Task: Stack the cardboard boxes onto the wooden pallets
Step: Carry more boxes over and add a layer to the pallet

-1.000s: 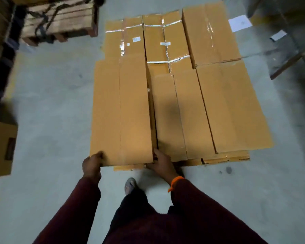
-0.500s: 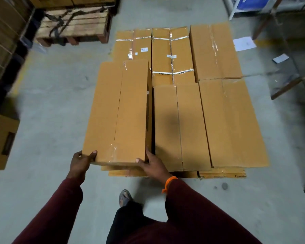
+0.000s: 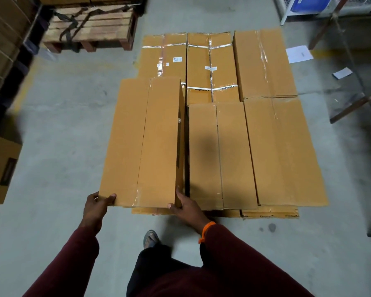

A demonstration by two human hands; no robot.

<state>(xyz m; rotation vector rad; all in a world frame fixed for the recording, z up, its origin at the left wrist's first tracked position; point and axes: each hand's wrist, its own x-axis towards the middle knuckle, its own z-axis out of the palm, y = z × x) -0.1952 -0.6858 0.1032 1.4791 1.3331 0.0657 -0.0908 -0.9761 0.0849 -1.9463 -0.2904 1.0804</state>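
I hold a long brown cardboard box [image 3: 144,142] by its near end, at the left front of the stack. My left hand [image 3: 95,207] grips its near left corner, thumb on top. My right hand [image 3: 185,207] grips its near right corner, fingers along the side. The box stands higher than the two long boxes beside it [image 3: 221,155] [image 3: 281,151]. Three more taped boxes [image 3: 210,67] lie behind. A lower layer of boxes [image 3: 270,213] shows under the front edge. The pallet beneath is hidden.
A strapped stack of wooden pallets [image 3: 90,28] stands at the back left. Stacked cartons [image 3: 2,46] line the left edge, and another carton [image 3: 0,168] sits on the floor at left. Paper sheets [image 3: 299,53] and a metal frame [image 3: 349,108] lie at right. My foot [image 3: 150,239] is on the grey floor.
The near end of the left box has come up and the box has shifted slightly left. My hands moved from under its front edge to gripping its corners.
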